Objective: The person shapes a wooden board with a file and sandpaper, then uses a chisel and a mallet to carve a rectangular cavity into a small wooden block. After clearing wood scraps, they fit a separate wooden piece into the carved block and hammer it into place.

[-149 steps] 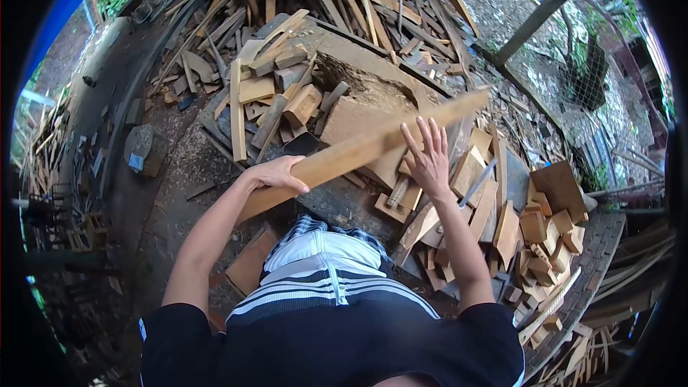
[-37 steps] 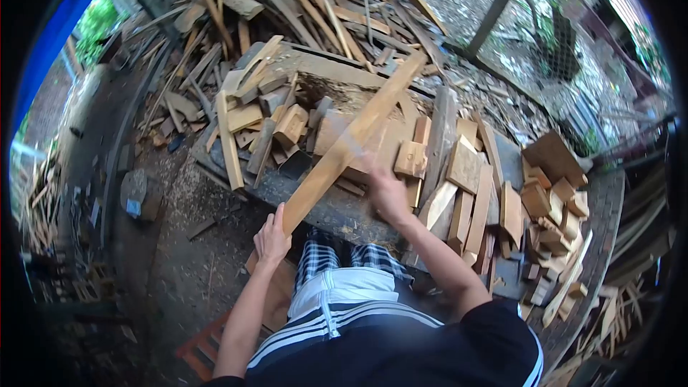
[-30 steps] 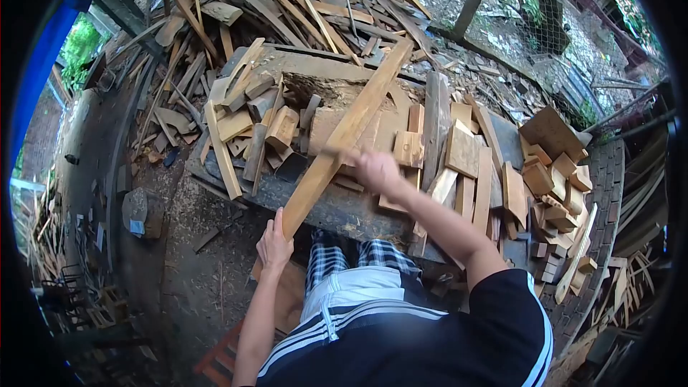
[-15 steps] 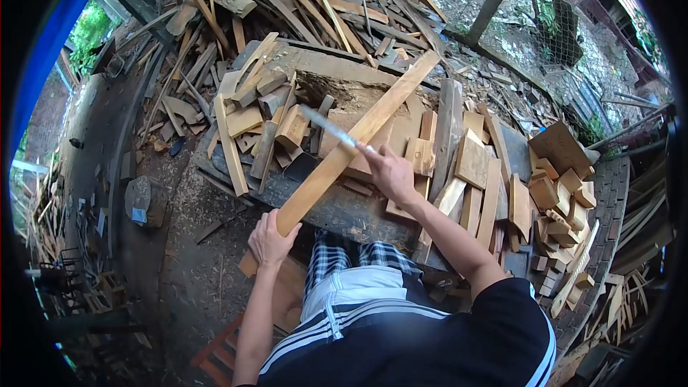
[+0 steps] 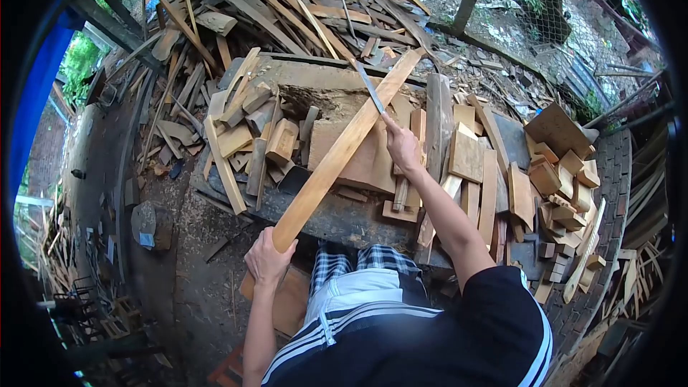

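My left hand (image 5: 269, 258) is closed around the near end of a long, light-brown wooden plank (image 5: 335, 159). The plank slants away to the upper right, across the workbench (image 5: 337, 221). In my right hand (image 5: 405, 149) is a knife (image 5: 370, 87) with a long, narrow grey blade, its handle mostly hidden by my fingers. The blade lies across the far part of the plank, its tip pointing up and left past the edge. Under the plank's middle is a broad, rough-topped wooden block (image 5: 351, 150).
Cut wood blocks (image 5: 282, 142) crowd the bench on the left, and more short pieces (image 5: 467, 156) lie on the right. A stack of offcuts (image 5: 562, 183) stands further right. Behind the bench rises a heap of scrap boards (image 5: 265, 11). A stump (image 5: 152, 223) stands at left.
The knife has slid along the plank toward its far end, and its blade has swung to point more upward. My right hand moved up and right; my left still grips the near end.
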`<state>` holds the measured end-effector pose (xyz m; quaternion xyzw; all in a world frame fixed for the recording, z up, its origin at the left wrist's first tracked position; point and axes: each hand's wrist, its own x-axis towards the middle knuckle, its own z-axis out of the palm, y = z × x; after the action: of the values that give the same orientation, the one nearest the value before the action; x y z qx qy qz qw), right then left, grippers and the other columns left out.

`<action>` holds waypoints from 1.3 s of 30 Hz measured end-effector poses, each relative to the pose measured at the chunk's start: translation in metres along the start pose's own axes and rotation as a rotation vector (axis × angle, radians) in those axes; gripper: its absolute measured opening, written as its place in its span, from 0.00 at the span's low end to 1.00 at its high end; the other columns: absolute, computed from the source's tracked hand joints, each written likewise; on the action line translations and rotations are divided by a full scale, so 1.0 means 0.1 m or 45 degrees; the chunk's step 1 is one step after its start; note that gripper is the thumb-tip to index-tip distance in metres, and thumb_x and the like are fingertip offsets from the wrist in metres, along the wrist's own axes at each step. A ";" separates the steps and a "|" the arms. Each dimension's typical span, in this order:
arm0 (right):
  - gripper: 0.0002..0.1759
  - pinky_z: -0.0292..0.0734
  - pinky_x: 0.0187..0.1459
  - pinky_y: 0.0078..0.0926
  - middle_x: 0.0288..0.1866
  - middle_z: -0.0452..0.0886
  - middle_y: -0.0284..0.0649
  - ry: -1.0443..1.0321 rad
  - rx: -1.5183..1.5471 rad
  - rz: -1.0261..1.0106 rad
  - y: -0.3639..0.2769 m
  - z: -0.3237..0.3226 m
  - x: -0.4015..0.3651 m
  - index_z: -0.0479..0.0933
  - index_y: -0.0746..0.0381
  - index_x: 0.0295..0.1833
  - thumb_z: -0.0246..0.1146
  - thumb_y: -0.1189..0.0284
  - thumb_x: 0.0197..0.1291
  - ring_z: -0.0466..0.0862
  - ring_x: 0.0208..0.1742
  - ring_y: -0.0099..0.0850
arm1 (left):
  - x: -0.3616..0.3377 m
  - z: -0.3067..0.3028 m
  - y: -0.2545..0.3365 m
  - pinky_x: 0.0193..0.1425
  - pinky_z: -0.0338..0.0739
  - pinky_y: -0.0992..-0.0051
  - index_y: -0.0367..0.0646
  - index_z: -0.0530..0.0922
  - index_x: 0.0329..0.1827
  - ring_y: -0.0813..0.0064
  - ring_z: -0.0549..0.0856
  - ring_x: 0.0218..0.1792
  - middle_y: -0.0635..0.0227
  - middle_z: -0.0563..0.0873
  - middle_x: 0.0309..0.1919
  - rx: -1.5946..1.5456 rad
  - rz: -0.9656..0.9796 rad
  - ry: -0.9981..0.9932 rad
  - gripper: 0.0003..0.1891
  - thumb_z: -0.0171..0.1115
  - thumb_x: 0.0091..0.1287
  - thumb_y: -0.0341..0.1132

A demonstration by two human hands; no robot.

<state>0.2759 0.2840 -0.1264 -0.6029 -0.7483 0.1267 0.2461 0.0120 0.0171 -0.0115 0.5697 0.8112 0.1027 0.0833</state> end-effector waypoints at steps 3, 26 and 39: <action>0.21 0.79 0.32 0.42 0.30 0.79 0.47 -0.137 0.372 -0.024 -0.28 -0.15 -0.09 0.74 0.38 0.66 0.52 0.67 0.70 0.82 0.27 0.42 | 0.03 -0.08 0.04 0.38 0.78 0.57 0.45 0.75 0.45 0.53 0.85 0.37 0.61 0.84 0.38 -0.005 0.004 -0.028 0.25 0.74 0.50 0.48; 0.24 0.78 0.38 0.48 0.36 0.81 0.56 -0.136 0.275 -0.134 -0.01 0.09 0.24 0.72 0.39 0.67 0.50 0.67 0.66 0.84 0.37 0.50 | 0.11 -0.20 0.08 0.42 0.80 0.61 0.47 0.77 0.54 0.56 0.86 0.41 0.61 0.86 0.43 -0.021 -0.008 -0.059 0.30 0.75 0.50 0.49; 0.22 0.77 0.44 0.44 0.44 0.83 0.52 -0.171 0.166 0.110 0.33 -0.10 0.71 0.71 0.33 0.67 0.52 0.61 0.68 0.84 0.44 0.50 | 0.01 0.22 -0.24 0.49 0.79 0.60 0.49 0.74 0.62 0.57 0.84 0.46 0.62 0.84 0.44 -0.229 -0.120 -0.152 0.35 0.70 0.54 0.56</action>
<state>0.2976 0.3590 -0.1189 -0.6074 -0.7266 0.2257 0.2285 -0.0042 0.0113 -0.0389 0.5263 0.8181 0.1368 0.1871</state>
